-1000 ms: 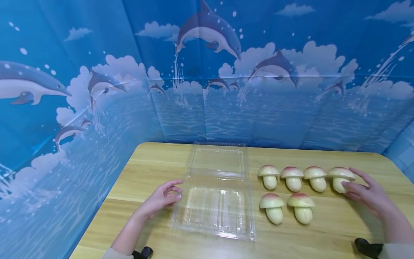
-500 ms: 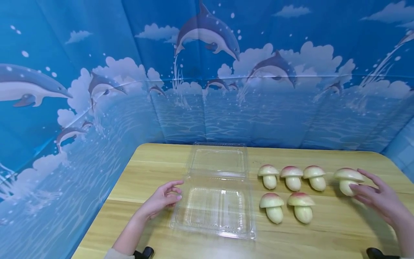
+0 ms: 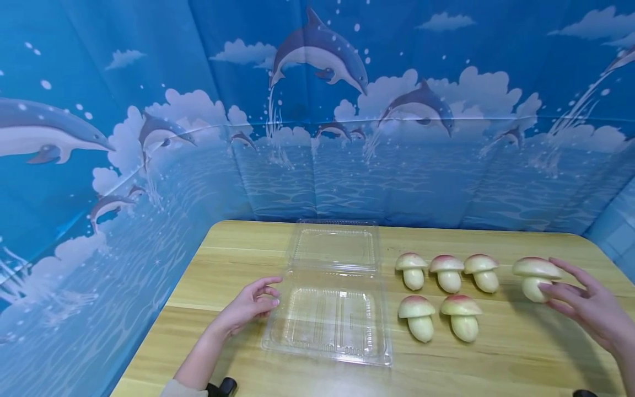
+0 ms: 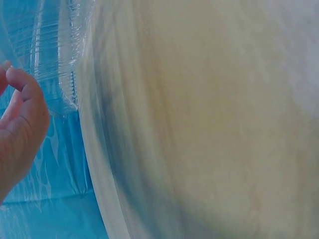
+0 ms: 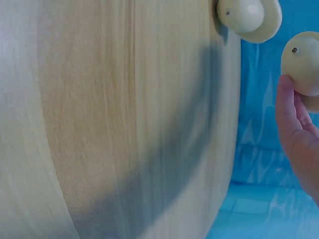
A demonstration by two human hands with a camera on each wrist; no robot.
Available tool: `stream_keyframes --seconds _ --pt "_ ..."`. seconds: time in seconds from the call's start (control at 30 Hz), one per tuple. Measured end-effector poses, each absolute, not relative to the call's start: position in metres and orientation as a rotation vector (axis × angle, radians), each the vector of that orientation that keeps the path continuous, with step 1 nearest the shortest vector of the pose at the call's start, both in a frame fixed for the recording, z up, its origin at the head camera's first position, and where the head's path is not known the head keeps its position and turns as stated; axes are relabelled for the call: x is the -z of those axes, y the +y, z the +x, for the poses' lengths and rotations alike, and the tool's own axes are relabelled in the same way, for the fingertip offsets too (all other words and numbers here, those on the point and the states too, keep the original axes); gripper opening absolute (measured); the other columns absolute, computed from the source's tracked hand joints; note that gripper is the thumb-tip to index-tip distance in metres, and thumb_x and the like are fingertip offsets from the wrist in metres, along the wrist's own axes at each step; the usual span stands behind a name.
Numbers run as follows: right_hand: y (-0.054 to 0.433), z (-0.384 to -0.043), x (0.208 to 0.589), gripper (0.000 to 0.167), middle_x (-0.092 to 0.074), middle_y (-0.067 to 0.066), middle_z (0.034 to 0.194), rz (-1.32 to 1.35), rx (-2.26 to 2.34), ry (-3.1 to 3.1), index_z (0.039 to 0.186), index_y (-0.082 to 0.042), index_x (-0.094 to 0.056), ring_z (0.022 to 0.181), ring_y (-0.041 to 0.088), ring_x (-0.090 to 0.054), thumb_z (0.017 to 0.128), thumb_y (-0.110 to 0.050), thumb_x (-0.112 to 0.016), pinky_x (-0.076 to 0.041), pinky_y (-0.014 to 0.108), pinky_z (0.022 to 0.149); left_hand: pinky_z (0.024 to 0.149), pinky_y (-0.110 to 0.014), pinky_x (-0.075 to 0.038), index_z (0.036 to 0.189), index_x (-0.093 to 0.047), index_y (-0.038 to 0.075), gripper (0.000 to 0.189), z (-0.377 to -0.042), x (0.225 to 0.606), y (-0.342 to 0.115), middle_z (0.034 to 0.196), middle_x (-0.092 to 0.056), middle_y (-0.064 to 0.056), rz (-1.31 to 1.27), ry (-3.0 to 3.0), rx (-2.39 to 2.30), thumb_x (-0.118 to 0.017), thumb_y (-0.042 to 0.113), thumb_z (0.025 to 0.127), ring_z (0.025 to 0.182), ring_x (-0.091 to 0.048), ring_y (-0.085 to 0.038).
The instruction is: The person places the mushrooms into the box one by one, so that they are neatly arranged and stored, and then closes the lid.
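Note:
My right hand (image 3: 590, 311) holds a mushroom (image 3: 536, 269), pale with a pink-tinged cap, at the right end of the table, pinching it between thumb and fingers. In the right wrist view the rounded stem end of this mushroom (image 5: 303, 64) faces the camera, and the fingers touch its side. It appears lifted, with a shadow falling on the wood below. My left hand (image 3: 245, 309) lies beside the left edge of a clear plastic clamshell box (image 3: 329, 325), fingers loosely bent around nothing. Whether its fingertips touch the box I cannot tell.
Several similar mushrooms lie in two rows right of the box, among them a back-row mushroom (image 3: 482, 273) and a front-row mushroom (image 3: 462, 318). The box's lid (image 3: 334, 245) lies folded back flat. A dolphin-print curtain (image 3: 317, 165) hangs behind the wooden table (image 3: 223, 242).
My right hand has drawn its mushroom rightward, away from the back row, and lifted it. The left hand has barely moved.

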State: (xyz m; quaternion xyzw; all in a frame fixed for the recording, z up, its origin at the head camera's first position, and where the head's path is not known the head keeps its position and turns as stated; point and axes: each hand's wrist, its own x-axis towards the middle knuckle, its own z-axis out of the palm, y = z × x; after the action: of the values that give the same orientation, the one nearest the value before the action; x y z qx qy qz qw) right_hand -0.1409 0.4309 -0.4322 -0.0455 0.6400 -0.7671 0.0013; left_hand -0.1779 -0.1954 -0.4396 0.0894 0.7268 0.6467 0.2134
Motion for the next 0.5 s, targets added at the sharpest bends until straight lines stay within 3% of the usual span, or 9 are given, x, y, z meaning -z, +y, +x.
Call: stream_keyframes --seconds 0.23,0.5 --pt "0.42 -0.139 0.426 0.06 -0.066 -0.006 0.104 -0.267 2.371 1.98 0.131 -0.029 -0.05 0.092 0.005 -0.063 0.091 0.015 -0.042 -0.053 0.023 0.07 0.062 -0.022 -0.042 0.139 -0.034 -0.001 0.057 -0.178 0.44 -0.195 0.11 -0.046 -0.017 0.24 2.016 -1.798 -0.06 0.005 0.089 0.071 -0.05 -0.012" --pt "0.401 -0.137 0.417 0.06 -0.063 -0.01 0.106 -0.234 2.249 2.044 0.133 -0.031 -0.048 0.092 0.004 -0.062 0.091 0.013 -0.045 -0.053 0.023 0.071 0.063 -0.023 -0.044 0.139 -0.035 0.001 0.057 -0.179 0.441 -0.195 0.109 -0.047 -0.016 0.237 2.013 -1.8 -0.06 0.005 0.089 0.073 -0.051 -0.014"
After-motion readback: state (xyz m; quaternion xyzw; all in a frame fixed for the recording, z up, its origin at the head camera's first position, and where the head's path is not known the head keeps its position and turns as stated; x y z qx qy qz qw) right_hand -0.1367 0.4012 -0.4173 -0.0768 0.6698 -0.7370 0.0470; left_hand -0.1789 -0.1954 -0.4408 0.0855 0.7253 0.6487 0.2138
